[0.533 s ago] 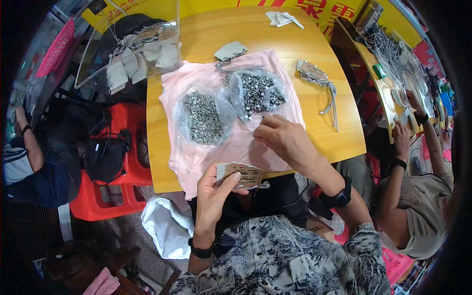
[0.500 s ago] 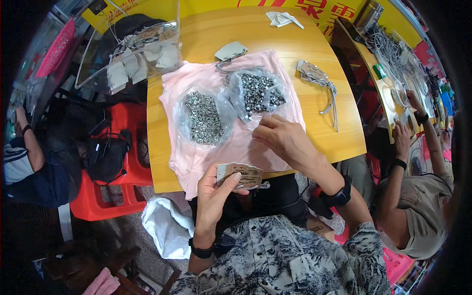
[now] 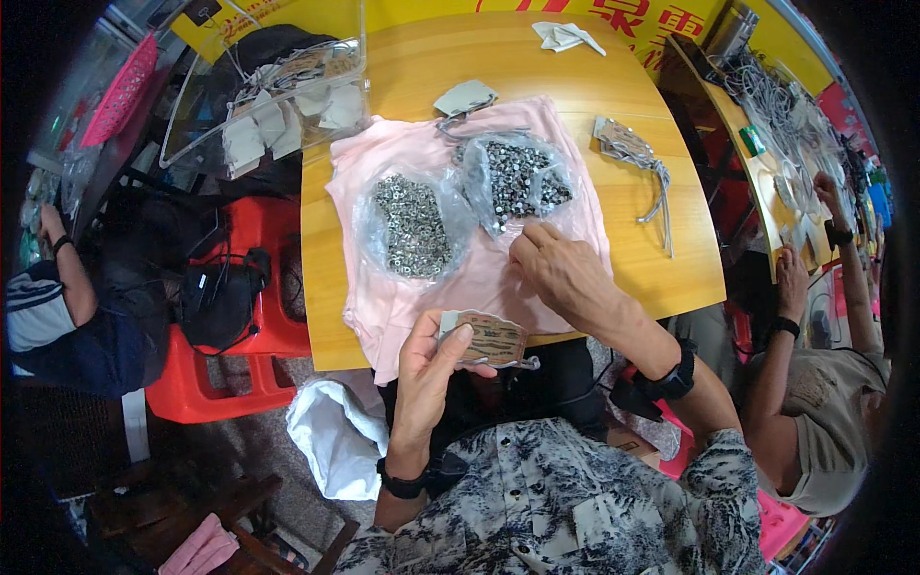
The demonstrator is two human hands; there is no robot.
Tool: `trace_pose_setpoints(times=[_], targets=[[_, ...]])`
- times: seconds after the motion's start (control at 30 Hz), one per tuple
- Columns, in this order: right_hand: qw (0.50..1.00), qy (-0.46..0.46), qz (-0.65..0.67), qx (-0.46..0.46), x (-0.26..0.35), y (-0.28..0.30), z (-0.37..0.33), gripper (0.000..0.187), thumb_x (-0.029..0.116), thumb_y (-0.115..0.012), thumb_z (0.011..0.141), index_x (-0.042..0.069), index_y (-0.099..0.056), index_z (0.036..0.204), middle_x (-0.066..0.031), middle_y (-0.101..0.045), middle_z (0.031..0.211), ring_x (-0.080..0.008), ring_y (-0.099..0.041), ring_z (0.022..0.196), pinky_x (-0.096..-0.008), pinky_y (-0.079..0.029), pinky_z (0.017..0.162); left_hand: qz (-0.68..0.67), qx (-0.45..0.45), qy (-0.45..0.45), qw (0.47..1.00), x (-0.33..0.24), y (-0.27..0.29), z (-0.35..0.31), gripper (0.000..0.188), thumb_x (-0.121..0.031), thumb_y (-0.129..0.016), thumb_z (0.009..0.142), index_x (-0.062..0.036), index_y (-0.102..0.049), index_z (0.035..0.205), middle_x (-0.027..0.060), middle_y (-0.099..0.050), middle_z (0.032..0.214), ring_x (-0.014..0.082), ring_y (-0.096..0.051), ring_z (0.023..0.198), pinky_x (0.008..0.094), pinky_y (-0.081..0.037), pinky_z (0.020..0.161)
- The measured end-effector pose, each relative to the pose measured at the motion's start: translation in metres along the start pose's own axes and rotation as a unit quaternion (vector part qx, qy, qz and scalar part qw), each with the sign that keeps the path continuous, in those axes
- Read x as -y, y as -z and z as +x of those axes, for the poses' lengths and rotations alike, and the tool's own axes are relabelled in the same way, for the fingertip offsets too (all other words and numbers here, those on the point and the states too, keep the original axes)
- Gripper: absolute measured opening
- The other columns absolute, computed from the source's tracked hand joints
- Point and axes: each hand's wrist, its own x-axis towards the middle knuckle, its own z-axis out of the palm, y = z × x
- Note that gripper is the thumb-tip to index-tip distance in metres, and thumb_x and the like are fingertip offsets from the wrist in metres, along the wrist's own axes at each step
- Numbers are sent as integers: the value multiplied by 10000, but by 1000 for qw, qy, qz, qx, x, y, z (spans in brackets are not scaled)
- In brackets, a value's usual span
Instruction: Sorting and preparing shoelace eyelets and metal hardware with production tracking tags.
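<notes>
My left hand pinches a brown-and-white cardboard hang tag between thumb and fingers, above my lap at the table's near edge. A small pale grey cord end sticks out at the tag's lower right corner. My right hand hovers over the pink cloth, fingers bent and drawn together. Whatever they hold, if anything, is hidden. Just beyond it lies an open clear plastic bag of small dark and silver metal studs. Left of that sits another clear bag, filled with silver ring-shaped metal pieces.
On the wooden table lie a corded tag, a bundle of corded tags and a crumpled white tissue. A clear bin of tags stands at the left, above a red stool. Other people work on both sides.
The whole view has shifted slightly, so everything appears a little further right. My left hand keeps hold of the hang tag, and my right hand stays near the bag of studs with fingers together.
</notes>
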Motion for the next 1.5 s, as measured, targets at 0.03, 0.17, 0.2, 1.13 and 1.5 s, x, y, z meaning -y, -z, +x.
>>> trace_pose_setpoints(times=[0.03, 0.17, 0.2, 1.13, 1.5], targets=[[1000, 0, 1, 0, 0, 0, 0, 211, 89, -645, 712, 48, -511, 869, -106, -523, 877, -285, -572, 877, -378, -507, 660, 1, -1, 0, 1000, 1, 0, 0, 173, -148, -511, 971, 5, -511, 1051, 116, -653, 970, 163, -667, 815, 270, -563, 642], [965, -44, 257, 27, 6, 10, 2, 124, 104, -609, 822, 3, -565, 878, -125, -592, 812, -273, -608, 758, -346, -491, 644, 28, 4, 1, 1000, 2, 1, 1, 151, -140, -500, 967, -11, -512, 1046, 121, -660, 948, 173, -671, 788, 284, -563, 606], [919, -80, 378, 81, 10, 14, 4, 136, 122, -597, 864, -12, -586, 882, -120, -618, 787, -242, -617, 720, -326, -485, 643, 33, 9, 2, 999, 1, 1, 0, 148, -139, -500, 968, -11, -515, 1041, 120, -660, 944, 167, -668, 777, 283, -562, 606], [652, -249, 685, 210, 30, 26, -6, 250, 228, -633, 903, -5, -643, 994, -20, -644, 852, -83, -602, 755, -229, -483, 657, 72, -10, -13, 997, -3, -7, 0, 139, -157, -534, 964, -21, -541, 987, 51, -636, 858, 86, -614, 723, 217, -522, 620], [669, -231, 681, 188, 32, 24, -7, 223, 195, -645, 892, -6, -643, 992, -29, -654, 861, -94, -611, 762, -237, -493, 664, 41, 1, -22, 999, 0, -5, 1, 140, -152, -525, 966, -24, -502, 1016, 71, -629, 864, 111, -625, 722, 223, -515, 595]])
